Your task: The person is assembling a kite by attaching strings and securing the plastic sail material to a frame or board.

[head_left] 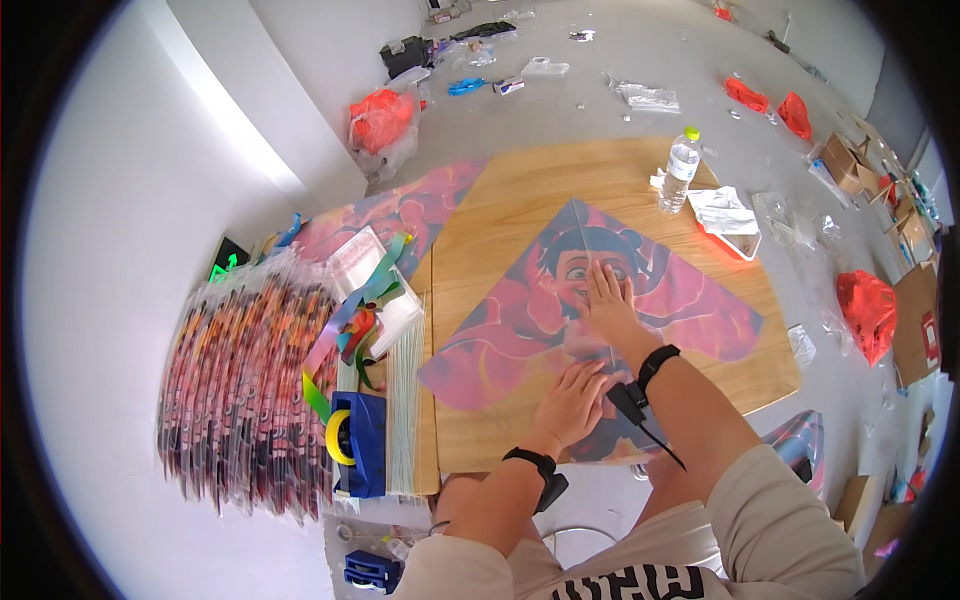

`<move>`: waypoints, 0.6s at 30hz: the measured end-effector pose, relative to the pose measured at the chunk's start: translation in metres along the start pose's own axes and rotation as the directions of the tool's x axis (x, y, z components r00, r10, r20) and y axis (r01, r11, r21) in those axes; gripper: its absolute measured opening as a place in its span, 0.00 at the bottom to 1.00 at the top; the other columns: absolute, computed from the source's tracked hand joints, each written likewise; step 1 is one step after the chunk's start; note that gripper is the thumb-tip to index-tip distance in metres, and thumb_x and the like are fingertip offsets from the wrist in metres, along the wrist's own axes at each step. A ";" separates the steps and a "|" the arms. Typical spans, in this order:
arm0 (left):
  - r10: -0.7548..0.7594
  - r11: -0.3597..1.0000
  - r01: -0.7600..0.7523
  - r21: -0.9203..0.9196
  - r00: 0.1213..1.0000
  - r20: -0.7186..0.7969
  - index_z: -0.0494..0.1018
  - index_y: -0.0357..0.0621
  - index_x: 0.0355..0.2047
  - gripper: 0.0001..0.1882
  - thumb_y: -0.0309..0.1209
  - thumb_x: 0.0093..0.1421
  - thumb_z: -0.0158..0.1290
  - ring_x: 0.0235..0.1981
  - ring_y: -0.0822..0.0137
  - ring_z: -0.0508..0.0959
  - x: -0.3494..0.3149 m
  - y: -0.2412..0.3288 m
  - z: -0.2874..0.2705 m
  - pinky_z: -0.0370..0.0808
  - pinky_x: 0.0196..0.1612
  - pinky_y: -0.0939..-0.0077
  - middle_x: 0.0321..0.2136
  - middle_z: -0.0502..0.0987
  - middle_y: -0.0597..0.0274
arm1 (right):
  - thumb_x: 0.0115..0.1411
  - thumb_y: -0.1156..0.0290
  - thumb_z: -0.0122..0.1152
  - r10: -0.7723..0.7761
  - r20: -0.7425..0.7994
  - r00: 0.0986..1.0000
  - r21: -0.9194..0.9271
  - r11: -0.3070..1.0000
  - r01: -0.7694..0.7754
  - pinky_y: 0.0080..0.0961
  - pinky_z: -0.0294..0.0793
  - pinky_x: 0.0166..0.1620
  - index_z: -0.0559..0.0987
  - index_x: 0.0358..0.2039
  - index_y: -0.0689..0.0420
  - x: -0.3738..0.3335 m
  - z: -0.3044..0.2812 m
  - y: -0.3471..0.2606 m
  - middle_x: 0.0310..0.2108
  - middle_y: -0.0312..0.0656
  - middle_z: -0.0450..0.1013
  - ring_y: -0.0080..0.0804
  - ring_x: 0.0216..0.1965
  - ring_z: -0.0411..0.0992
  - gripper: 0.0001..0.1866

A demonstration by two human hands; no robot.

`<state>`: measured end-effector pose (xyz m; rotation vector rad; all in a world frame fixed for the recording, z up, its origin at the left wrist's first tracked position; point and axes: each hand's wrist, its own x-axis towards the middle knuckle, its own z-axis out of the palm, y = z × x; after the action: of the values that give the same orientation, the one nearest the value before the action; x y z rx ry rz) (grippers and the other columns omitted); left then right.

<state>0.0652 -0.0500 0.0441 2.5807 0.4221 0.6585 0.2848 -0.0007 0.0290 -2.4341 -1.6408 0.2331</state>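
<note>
A triangular pink and purple kite [500, 345] printed with a cartoon face lies spread over the wooden table [515, 185]. Across the printed face rests my right hand [612, 303], palm down with its fingers stretched out. Nearer to me, my left hand [571, 405] lies on the lower middle of the kite, its fingers extended and slightly bent. No object shows in either hand. Dark bands with small boxes sit at both wrists, and the right one has a black cable.
At left stand a blue tape dispenser [369, 445] with yellow tape, thin pale rods [403, 400], a white box [398, 315] with coloured ribbons, and a row of bagged kites [250, 390]. A water bottle [679, 170] and tissue box [728, 222] are far right. Litter covers parts of the floor.
</note>
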 end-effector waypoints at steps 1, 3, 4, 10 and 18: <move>-0.007 1.000 0.008 -0.027 1.000 0.009 0.74 0.41 0.53 0.17 0.29 0.64 0.52 0.62 0.45 0.72 -0.001 0.000 -0.001 0.68 0.66 0.49 0.62 0.74 0.52 | 0.75 0.48 0.43 -0.003 0.008 1.000 -0.009 1.000 0.003 0.62 0.36 0.79 0.48 0.80 0.59 -0.011 0.000 -0.001 0.83 0.44 0.38 0.45 0.83 0.36 0.43; -0.048 0.994 0.046 -0.100 0.998 -0.027 0.74 0.42 0.51 0.16 0.27 0.63 0.51 0.60 0.45 0.73 -0.004 -0.003 -0.001 0.70 0.64 0.49 0.59 0.76 0.52 | 0.75 0.48 0.43 0.000 0.023 1.000 -0.026 1.000 0.000 0.63 0.36 0.79 0.48 0.80 0.59 -0.036 0.002 -0.003 0.83 0.44 0.38 0.46 0.83 0.36 0.42; -0.068 0.988 0.062 -0.139 0.997 -0.042 0.74 0.42 0.49 0.15 0.26 0.62 0.51 0.58 0.45 0.74 -0.005 -0.003 0.001 0.70 0.62 0.50 0.58 0.77 0.53 | 0.75 0.48 0.43 -0.012 0.018 1.000 -0.056 0.998 0.013 0.62 0.35 0.79 0.48 0.80 0.59 -0.049 0.004 -0.002 0.84 0.44 0.38 0.46 0.83 0.36 0.42; -0.307 0.890 0.190 -0.414 0.922 -0.237 0.74 0.41 0.49 0.12 0.26 0.66 0.50 0.52 0.50 0.79 -0.016 -0.025 0.020 0.75 0.57 0.56 0.48 0.80 0.54 | 0.75 0.50 0.43 0.003 0.104 0.995 -0.033 0.999 0.000 0.62 0.34 0.79 0.49 0.80 0.59 -0.126 -0.011 -0.020 0.84 0.45 0.37 0.48 0.83 0.34 0.42; -0.799 0.235 0.305 -0.923 0.601 -0.006 0.75 0.43 0.52 0.11 0.30 0.72 0.50 0.43 0.68 0.81 -0.073 0.001 -0.008 0.79 0.45 0.70 0.45 0.81 0.61 | 0.74 0.51 0.48 0.030 0.308 0.951 0.053 0.997 -0.049 0.63 0.37 0.79 0.48 0.81 0.58 -0.211 -0.045 -0.045 0.84 0.43 0.37 0.44 0.84 0.33 0.43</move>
<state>-0.0004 -0.0768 0.0234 1.0571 0.8919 0.9094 0.1760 -0.1837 0.0884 -2.4848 -1.6721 0.6892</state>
